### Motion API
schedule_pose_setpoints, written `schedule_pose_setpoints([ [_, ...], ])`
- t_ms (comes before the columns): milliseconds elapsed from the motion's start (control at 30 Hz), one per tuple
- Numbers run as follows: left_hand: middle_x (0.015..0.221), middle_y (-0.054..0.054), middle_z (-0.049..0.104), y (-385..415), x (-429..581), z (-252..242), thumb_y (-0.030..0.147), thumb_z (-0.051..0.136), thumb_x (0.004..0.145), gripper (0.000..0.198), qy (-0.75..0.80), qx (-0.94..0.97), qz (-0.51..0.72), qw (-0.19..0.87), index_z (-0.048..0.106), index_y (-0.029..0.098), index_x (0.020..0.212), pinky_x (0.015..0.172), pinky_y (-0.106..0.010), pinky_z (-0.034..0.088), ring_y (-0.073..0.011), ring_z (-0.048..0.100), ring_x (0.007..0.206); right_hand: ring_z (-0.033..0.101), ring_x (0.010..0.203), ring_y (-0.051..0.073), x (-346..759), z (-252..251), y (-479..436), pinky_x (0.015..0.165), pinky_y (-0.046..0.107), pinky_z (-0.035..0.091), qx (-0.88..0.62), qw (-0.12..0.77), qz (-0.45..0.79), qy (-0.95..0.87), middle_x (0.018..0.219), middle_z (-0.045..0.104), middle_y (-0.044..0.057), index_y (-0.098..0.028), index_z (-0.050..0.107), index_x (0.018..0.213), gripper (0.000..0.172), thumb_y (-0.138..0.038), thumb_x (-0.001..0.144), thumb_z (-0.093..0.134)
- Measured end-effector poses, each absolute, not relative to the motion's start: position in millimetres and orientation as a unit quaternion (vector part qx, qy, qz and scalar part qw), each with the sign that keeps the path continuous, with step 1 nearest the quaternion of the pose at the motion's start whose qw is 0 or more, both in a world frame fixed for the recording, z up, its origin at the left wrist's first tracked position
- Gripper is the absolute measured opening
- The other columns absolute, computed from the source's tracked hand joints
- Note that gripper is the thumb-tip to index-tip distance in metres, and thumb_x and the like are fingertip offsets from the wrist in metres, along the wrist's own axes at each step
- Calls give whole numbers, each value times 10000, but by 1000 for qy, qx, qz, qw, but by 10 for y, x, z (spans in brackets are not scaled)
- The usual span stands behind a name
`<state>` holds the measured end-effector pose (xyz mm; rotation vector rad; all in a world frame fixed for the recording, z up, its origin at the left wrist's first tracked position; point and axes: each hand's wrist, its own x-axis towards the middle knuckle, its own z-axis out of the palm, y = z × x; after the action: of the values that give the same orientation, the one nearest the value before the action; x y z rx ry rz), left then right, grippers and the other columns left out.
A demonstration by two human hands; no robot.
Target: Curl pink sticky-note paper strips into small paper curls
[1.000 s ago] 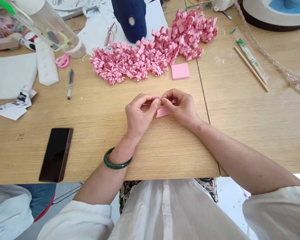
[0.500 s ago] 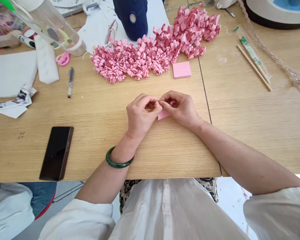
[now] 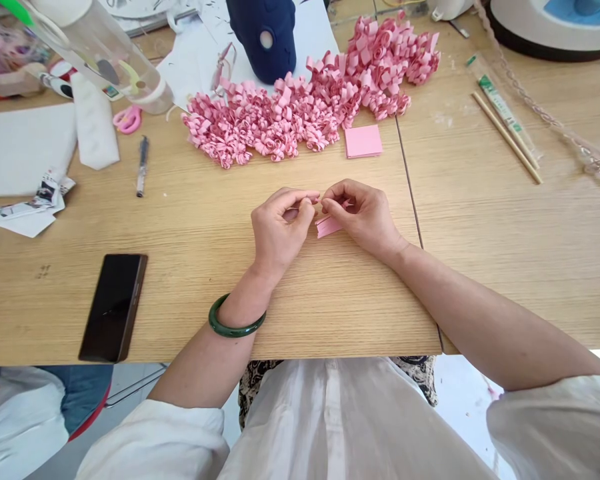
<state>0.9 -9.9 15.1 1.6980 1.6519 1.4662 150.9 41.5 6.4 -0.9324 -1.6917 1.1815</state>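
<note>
A folded pink paper strip (image 3: pixel 329 226), with slits along its edge, hangs beneath the fingers of my right hand (image 3: pixel 363 213). That hand is closed on it, its thumb and index finger pinched at the upper edge. Just to the left is my left hand (image 3: pixel 283 230), with a green bangle (image 3: pixel 236 328) at the wrist. Its thumb and index finger are bent together in a pinch, and whatever they hold is too small to make out. A narrow gap separates the fingertips of both hands.
Behind my hands lie a heap of curled pink paper flowers (image 3: pixel 280 117) and a stack of pink paper (image 3: pixel 363 141). A dark blue cup (image 3: pixel 265 40) stands beyond. Leftward are a phone (image 3: pixel 113 307), pen (image 3: pixel 142 167) and pink scissors (image 3: pixel 128 120); wooden sticks (image 3: pixel 507 137) lie right.
My left fingertips have parted from the right ones and shifted slightly left. More of the pink paper strip shows below my right hand, which has hardly moved.
</note>
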Motion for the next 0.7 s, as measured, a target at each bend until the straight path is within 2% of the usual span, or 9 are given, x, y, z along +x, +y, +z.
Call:
schedule_pose_setpoints([
  [200, 887, -13, 787, -95, 0, 153, 216, 710, 871, 74, 581, 602, 517, 182, 783, 217, 863, 752, -225, 590, -134, 723, 818, 571, 695, 117, 1508, 42, 428, 667, 269, 479, -369, 427, 475, -675, 765, 684, 11, -173, 654, 779, 81, -221, 844, 650],
  [367, 858, -8, 778, -93, -8, 177, 240, 684, 908, 108, 595, 613, 490, 174, 772, 228, 845, 738, -236, 576, -136, 712, 794, 570, 708, 122, 1506, 37, 426, 671, 273, 477, -378, 417, 474, -677, 772, 674, 11, -180, 641, 789, 100, -244, 865, 654],
  [700, 786, -2, 756, -94, -28, 150, 303, 766, 859, 130, 598, 584, 504, 218, 728, 216, 769, 707, -246, 570, -138, 703, 737, 564, 698, 121, 1514, 81, 416, 664, 272, 460, -384, 410, 472, -679, 763, 674, 7, -175, 649, 784, 68, -176, 844, 618],
])
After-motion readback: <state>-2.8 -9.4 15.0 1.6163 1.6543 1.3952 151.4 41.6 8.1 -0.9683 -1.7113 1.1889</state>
